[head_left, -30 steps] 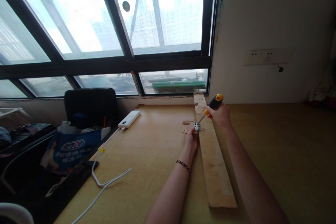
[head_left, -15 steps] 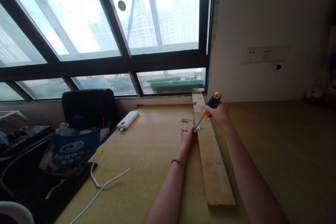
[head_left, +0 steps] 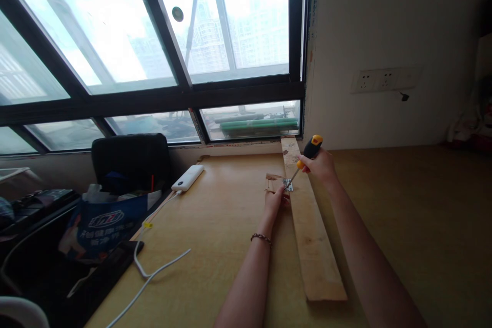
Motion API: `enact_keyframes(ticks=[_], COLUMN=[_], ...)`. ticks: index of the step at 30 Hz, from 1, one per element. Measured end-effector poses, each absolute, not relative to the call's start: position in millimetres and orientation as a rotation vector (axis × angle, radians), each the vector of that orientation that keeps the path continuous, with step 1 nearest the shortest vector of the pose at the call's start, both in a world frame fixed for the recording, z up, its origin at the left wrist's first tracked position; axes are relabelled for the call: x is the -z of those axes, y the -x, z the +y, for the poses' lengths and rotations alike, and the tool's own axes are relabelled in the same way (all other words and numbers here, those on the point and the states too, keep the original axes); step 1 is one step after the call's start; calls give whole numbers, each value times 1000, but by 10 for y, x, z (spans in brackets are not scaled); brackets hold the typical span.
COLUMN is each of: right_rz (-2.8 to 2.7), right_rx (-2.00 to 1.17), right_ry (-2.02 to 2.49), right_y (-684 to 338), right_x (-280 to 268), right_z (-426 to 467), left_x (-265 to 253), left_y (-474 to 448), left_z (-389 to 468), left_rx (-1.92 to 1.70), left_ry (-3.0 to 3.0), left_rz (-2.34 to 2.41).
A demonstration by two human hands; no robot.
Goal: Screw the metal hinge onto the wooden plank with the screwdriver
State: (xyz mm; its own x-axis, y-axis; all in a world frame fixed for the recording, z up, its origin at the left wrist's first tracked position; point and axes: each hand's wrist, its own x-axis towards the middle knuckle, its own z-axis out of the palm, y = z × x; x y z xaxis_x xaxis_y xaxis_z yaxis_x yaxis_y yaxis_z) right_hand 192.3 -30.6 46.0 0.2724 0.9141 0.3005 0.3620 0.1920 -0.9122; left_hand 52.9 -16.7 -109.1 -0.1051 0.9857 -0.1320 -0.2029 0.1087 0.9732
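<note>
A black and yellow screwdriver (head_left: 310, 149) is gripped in my right hand (head_left: 322, 165). Its shaft slants down to the left, and the tip meets a small metal hinge (head_left: 289, 185). That hinge lies across the left edge of a long wooden plank (head_left: 313, 236) and a short wood piece (head_left: 273, 177) beside it. My left hand (head_left: 273, 200) is closed around the short piece, thumb close to the screwdriver tip. Its other fingers are partly hidden, and any screw under the tip is too small to make out.
A white power bank (head_left: 187, 178) with a white cable (head_left: 143, 266) lies on the tabletop (head_left: 215, 225) to the left. Beyond that edge stand a black chair (head_left: 130, 159) and a blue bag (head_left: 102, 225). The plank's far end reaches the wall under the window.
The view has shifted very slightly. Both hands, the screwdriver and the hinge keep nearly the same places, with the tip still at the hinge.
</note>
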Motion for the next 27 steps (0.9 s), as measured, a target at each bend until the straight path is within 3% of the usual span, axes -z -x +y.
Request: enact_keyframes(ticks=[27], right_rz=[-1486], right_rx=[-514], right_ry=[1287], right_y=[-1803], right_x=[-472], right_z=[-436], left_x=[1108], left_y=[-504], left_z=[-176], left_rx=[-1339], left_ry=[-1012], left_rz=[1130])
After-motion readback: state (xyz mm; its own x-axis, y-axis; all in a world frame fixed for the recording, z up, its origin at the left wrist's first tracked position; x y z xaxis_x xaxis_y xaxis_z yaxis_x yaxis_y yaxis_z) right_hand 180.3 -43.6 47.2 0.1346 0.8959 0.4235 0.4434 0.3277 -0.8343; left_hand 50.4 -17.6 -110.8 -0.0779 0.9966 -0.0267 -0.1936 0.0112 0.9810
